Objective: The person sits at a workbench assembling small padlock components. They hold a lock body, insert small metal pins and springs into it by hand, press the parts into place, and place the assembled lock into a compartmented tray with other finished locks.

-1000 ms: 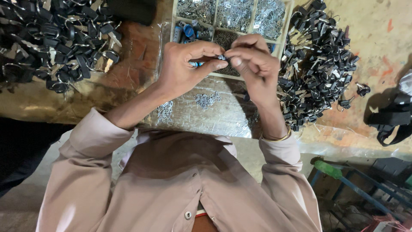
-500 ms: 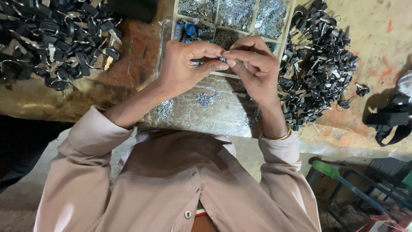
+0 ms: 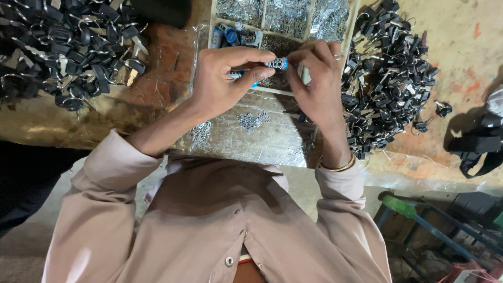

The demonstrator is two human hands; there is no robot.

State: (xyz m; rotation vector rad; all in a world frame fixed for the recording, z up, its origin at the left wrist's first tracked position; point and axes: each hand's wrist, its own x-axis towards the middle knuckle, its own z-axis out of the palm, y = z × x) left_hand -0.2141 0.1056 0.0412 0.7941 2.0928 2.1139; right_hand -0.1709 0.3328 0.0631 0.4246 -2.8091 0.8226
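Lock cylinder pinched between both hands

Lock cylinder (image 3: 276, 63), small and silvery with a blue end, sits upper middle of the frame, over the divided tray (image 3: 352, 31). Left hand (image 3: 226, 78) grips it by thumb and fingers, and the right hand (image 3: 317, 78) pinches the other end. Piles of black keys (image 3: 390, 78) lie on both sides.

silver-and-blue cylinder (image 3: 274, 64), black keys (image 3: 387, 89), beige shirt (image 3: 209, 225), gold bangle (image 3: 335, 167).
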